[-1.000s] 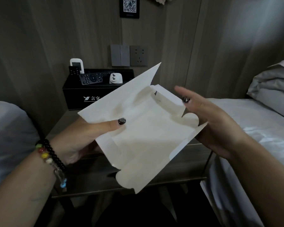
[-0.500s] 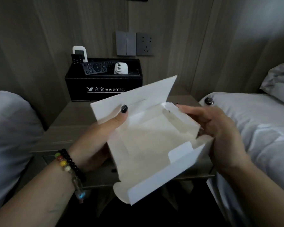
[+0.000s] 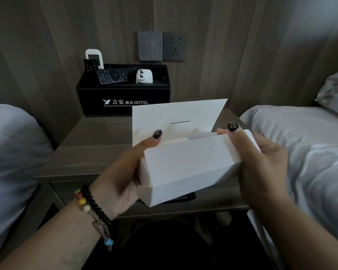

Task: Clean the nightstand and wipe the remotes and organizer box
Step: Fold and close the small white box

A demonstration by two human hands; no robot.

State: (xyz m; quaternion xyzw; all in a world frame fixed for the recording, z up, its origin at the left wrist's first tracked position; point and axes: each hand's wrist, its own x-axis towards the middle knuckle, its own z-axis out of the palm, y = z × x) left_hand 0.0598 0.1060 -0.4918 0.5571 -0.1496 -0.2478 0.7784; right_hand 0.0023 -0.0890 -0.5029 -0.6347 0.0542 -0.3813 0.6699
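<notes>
Your left hand (image 3: 117, 178) and your right hand (image 3: 261, 166) both hold a white paper box (image 3: 187, 164) above the front of the nightstand surface (image 3: 90, 145). Your left hand grips the box's left end with the thumb pressed on top. Your right hand wraps around the right end with its thumb on the upper edge. The box's flap stands up at the back. The black organizer box (image 3: 123, 100) sits at the back of the surface by the wall, with a black remote (image 3: 115, 75) and a white remote (image 3: 95, 57) inside. 1 bed (image 3: 300, 145) is on each side.
</notes>
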